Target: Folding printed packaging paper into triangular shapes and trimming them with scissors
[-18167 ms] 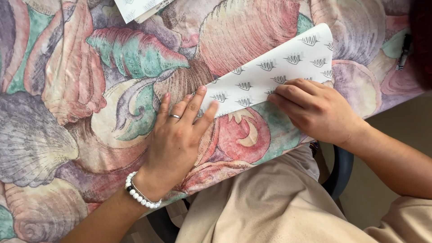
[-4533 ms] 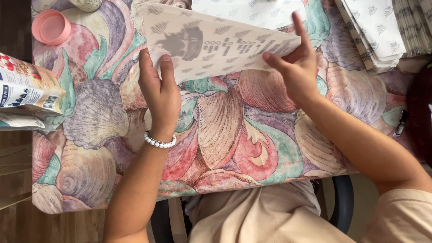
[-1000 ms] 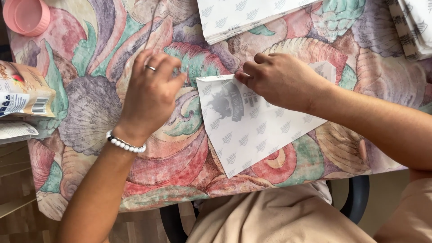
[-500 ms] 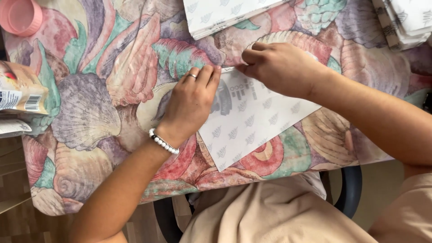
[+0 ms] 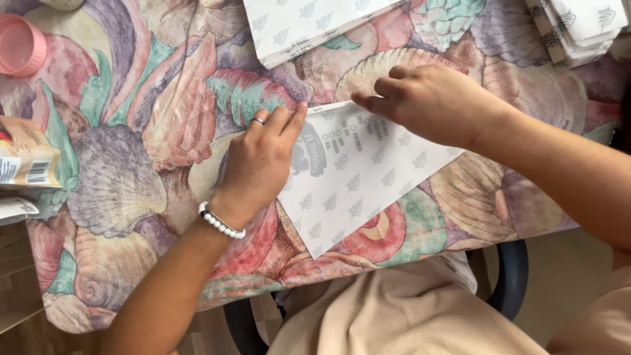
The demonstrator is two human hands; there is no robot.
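Note:
A white folded paper sheet (image 5: 358, 184) with small grey leaf prints and a dark emblem lies tilted on the shell-patterned tablecloth (image 5: 131, 171). My left hand (image 5: 259, 161), with a ring and a bead bracelet, lies flat with its fingers pressing the sheet's left edge. My right hand (image 5: 430, 102) rests on the sheet's upper edge, its fingers curled and the fingertips pushing down on the fold. Neither hand lifts the paper.
A stack of the same printed sheets (image 5: 309, 23) lies at the top middle, and another pile (image 5: 582, 26) at the top right. A pink round lid (image 5: 20, 46) sits top left. Packaged goods (image 5: 23, 164) stand at the left edge. A chair (image 5: 506, 283) shows below.
My left hand slid to the sheet's left edge and flattened there. My right hand shifted a little along the upper fold. The sheet stays on the cloth.

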